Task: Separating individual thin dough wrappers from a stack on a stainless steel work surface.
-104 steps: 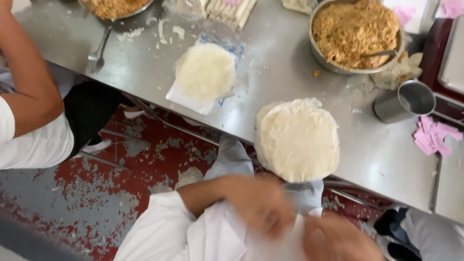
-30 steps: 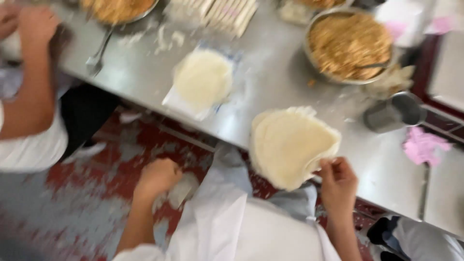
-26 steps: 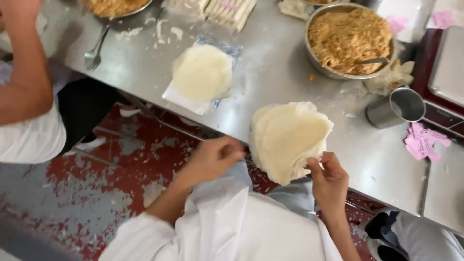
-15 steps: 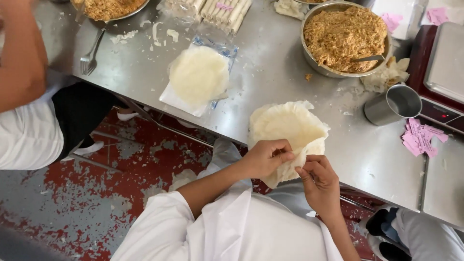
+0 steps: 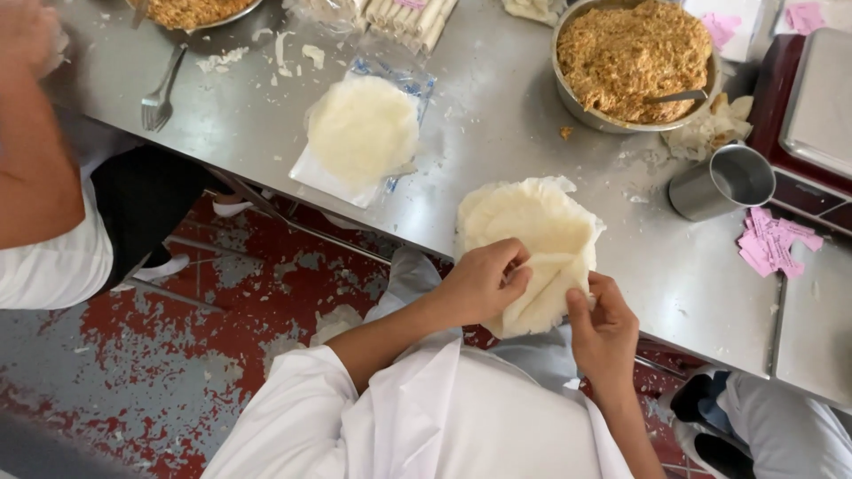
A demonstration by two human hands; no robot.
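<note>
Left hand: my left hand (image 5: 484, 284) is curled at the near edge of the wrapper stack, thumb and fingers pinched shut on the folded-up edge of the top sheet.
Right hand: my right hand (image 5: 605, 324) sits just beside it to the right, thumb and fingertips closed on the same lifted sheet, lower down.
Wrapper stack: the stack of thin pale wrappers (image 5: 531, 232) lies at the near edge of the steel table (image 5: 497, 124), partly hanging over it; its top sheet is peeled and folded toward me between both hands.
Second stack: another round stack of wrappers (image 5: 362, 129) rests on a clear plastic bag, well to the left and farther from me.
Filling: a large metal bowl of brown shredded filling (image 5: 635, 58) stands at the far side, with a utensil handle resting in it.
Cup: a small metal cup (image 5: 721, 180) stands to the right of the bowl, near pink paper slips (image 5: 774, 241).
Fork: a fork (image 5: 160, 93) lies at the table's far left.
Rolls: finished pale rolls (image 5: 413, 13) lie at the top edge.
Co-worker: another person's arm (image 5: 35, 151) in a white sleeve shows at the left.
</note>
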